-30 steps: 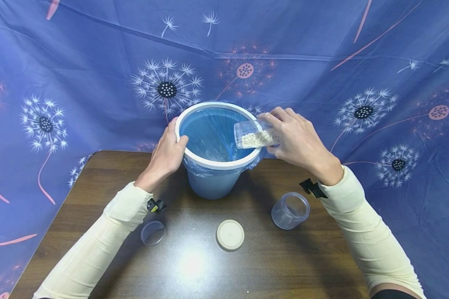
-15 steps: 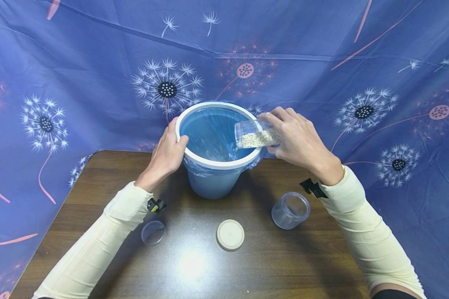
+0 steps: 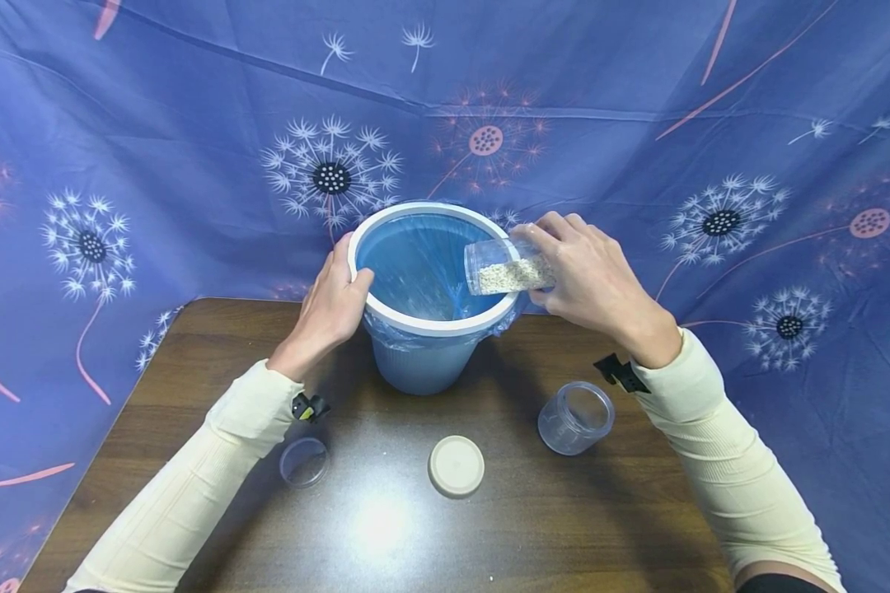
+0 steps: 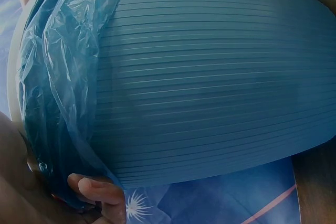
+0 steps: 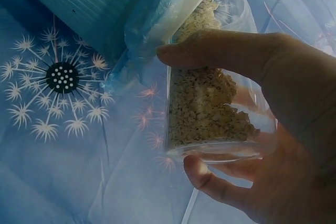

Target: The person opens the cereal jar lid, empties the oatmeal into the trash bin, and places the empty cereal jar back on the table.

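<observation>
A blue ribbed trash bin (image 3: 419,366) with a white rim ring stands at the back of the table, lined with a blue plastic bag (image 4: 73,51). My left hand (image 3: 331,301) grips its rim at the left, thumb over the ring and fingers outside. In my right hand (image 3: 589,268) lies a clear jar (image 5: 241,14), tipped almost sideways, its mouth over the bin's right rim. Pale oat-like flakes (image 5: 205,108) fill the lower side of the jar. The thumb and fingers wrap around the jar in the right wrist view. The bin's bottom is hard to make out.
On the brown wooden table (image 3: 230,354) lie a cream round lid (image 3: 456,466) in the middle and a clear round lid or shallow dish (image 3: 304,463) by the left forearm. A second clear jar (image 3: 574,418) stands near the right wrist. A blue dandelion-print cloth (image 3: 193,123) hangs behind.
Both hands, the bin and the tipped jar stay practically where they were. The level of flakes in the jar looks about the same.
</observation>
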A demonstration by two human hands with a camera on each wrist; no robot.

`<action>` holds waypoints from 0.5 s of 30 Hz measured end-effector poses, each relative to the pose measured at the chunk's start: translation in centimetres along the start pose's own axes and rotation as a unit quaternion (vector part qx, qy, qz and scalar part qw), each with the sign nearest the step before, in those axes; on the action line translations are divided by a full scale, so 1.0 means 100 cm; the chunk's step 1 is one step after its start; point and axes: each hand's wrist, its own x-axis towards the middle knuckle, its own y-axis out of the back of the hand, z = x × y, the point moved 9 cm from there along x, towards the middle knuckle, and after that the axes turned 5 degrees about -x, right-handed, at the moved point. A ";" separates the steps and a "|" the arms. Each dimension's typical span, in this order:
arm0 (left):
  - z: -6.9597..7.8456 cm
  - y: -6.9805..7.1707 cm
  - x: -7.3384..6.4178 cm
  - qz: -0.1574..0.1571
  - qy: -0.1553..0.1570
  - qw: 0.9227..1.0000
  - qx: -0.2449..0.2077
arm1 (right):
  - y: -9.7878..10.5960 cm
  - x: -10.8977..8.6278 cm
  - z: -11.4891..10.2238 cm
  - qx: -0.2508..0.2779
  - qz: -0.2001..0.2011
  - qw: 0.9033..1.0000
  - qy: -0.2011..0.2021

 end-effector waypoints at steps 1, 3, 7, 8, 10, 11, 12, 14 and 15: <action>0.000 0.000 0.000 0.000 0.000 1.000 0.000 | 0.000 0.000 0.000 0.000 0.000 1.000 -0.001; 0.000 0.000 0.000 0.000 0.000 1.000 -0.001 | 0.000 0.000 0.000 0.000 0.000 1.000 -0.001; -0.001 0.001 0.000 0.000 0.000 1.000 -0.001 | 0.000 0.000 -0.001 0.000 0.003 1.000 0.001; -0.001 0.001 0.000 0.000 0.000 1.000 -0.001 | 0.000 0.000 -0.002 -0.001 0.004 1.000 0.001; -0.001 0.001 0.000 0.000 0.001 1.000 -0.001 | 0.000 0.001 -0.002 -0.002 0.004 1.000 0.002; -0.001 0.000 0.000 0.000 0.002 1.000 -0.001 | 0.000 0.001 -0.002 -0.003 0.003 1.000 0.002; -0.001 0.000 0.000 -0.001 0.003 1.000 -0.002 | 0.000 0.001 -0.002 -0.003 0.003 1.000 0.001; -0.001 0.000 0.000 -0.001 0.003 1.000 -0.002 | 0.000 0.001 -0.001 -0.003 0.002 1.000 0.000; -0.001 0.000 0.000 -0.001 0.004 1.000 -0.003 | 0.000 0.001 -0.001 -0.004 0.002 1.000 0.000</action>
